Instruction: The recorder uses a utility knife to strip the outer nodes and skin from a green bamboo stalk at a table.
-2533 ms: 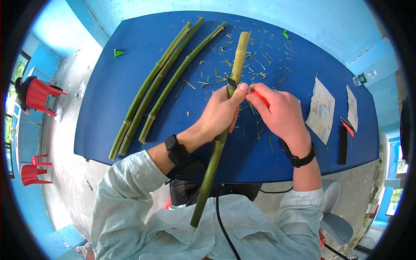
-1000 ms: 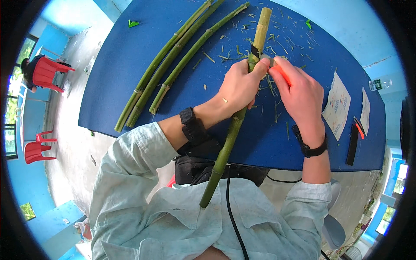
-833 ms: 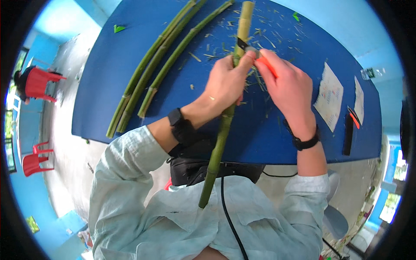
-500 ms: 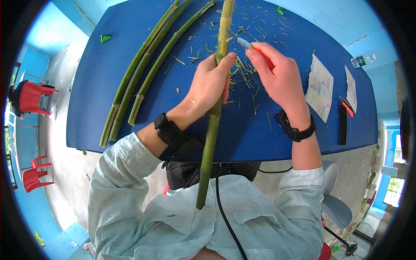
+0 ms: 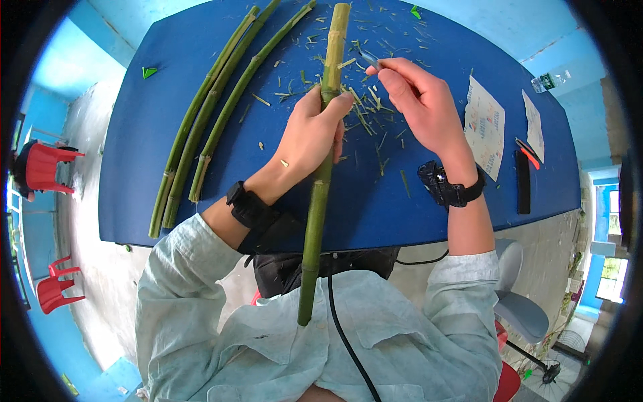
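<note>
Gripping a long green stalk (image 5: pixel 313 228) with my left hand (image 5: pixel 310 127), fingers and thumb wrapped around it a bit above the middle. It runs past the near edge of the table (image 5: pixel 137 154), so its bottom end hangs over my shirt (image 5: pixel 281 355), while the top end points at the far side. My right hand (image 5: pixel 423 107) is pinched on a small blade (image 5: pixel 370 60), tip just beside the stalk but not touching. Between that hand and the bigger paper piece (image 5: pixel 483 130) it's plain blue tabletop, and there's a wide strip left of the three other stalks (image 5: pixel 232 100) too.

Loads of green slivers (image 5: pixel 362 110) are scattered around the top half of the stalk. Over on the right I've got a black bar (image 5: pixel 522 181) and an orange-and-black tool (image 5: pixel 528 155). Room's got light blue walls (image 5: pixel 529 27), a gray floor (image 5: pixel 87 201) and red chairs (image 5: pixel 47 167) off left.

Stalk-wise: ringed joints, green below, pale yellow up top, slightly tilted.
</note>
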The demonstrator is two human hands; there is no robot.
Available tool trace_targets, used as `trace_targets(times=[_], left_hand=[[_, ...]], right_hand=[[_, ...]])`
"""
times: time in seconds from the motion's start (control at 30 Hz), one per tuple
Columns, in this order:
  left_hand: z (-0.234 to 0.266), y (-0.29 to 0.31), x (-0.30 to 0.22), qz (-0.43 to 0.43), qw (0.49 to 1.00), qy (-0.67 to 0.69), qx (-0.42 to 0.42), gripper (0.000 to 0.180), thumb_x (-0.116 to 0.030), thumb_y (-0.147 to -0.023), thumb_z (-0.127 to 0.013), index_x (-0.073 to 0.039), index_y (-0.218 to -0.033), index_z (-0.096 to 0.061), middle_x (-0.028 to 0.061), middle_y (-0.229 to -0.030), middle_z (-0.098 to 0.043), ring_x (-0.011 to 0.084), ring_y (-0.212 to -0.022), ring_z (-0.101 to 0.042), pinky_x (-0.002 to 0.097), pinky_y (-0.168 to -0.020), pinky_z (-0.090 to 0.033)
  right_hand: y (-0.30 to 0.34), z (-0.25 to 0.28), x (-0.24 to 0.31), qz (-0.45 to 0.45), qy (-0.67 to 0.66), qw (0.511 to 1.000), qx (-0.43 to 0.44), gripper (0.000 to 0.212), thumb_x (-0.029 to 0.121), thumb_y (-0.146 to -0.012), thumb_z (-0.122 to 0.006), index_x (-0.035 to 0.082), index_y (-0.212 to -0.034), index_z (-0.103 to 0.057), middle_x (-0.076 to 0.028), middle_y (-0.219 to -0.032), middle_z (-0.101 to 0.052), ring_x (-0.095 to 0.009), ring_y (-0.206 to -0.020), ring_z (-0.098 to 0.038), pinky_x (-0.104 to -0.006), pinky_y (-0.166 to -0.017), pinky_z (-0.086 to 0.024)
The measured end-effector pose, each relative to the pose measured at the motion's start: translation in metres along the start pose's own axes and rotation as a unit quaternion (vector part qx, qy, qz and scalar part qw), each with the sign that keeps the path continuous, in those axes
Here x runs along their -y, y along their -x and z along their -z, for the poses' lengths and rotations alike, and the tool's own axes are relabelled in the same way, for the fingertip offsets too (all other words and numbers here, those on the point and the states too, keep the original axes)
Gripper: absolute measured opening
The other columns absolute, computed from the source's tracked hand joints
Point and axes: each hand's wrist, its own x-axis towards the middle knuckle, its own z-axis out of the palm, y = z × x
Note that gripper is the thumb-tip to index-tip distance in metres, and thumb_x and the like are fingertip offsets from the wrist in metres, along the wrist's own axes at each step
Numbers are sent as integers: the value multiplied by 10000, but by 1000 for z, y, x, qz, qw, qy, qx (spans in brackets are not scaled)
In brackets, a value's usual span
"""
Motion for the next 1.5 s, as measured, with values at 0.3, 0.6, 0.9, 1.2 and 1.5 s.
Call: trace_targets(times=[0.3,0.6,0.9,1.2,1.5], left_hand=[[0,5,-7,-4,1000,18,6,379,-400,-1162,-522,-24,-1122,-542,55,-673,-559,163,-468,-544,317,-437,-444],[4,9,-6,-47,991,110,57,346,-301,-1156,-417,-16,-1296,-555,105,-741,-617,207,-522,-583,337,-509,-497],[0,13,-15,-18,993,111,34,220,-280,-1163,-513,-60,-1176,-525,89,-779,-630,175,-511,-574,321,-472,-477],[3,12,-9,-27,989,135,50,217,-269,-1139,-488,-58,-1095,-506,60,-789,-568,135,-519,-531,304,-469,-437],[0,10,-8,-17,994,91,58,386,-436,-1161,-593,-72,-1072,-502,-1,-783,-505,100,-535,-506,281,-468,-423]], right_hand=[[1,5,24,-136,-171,968,124,386,381,-1175,-576,61,-1208,-790,58,-705,-493,-51,-633,-443,-260,-571,-340],[8,-3,32,-121,-95,984,87,355,343,-1127,-657,13,-1205,-763,-7,-765,-603,-77,-677,-512,-272,-605,-408],[10,-4,34,-35,63,996,55,302,327,-1074,-725,39,-1163,-750,-181,-811,-717,-310,-642,-677,-373,-586,-502],[11,-2,29,13,97,993,64,255,296,-1064,-735,66,-1172,-755,-168,-810,-734,-334,-659,-711,-387,-591,-521],[11,-1,29,-5,75,994,77,259,302,-1076,-722,63,-1164,-770,-159,-797,-723,-305,-646,-699,-379,-591,-509]])
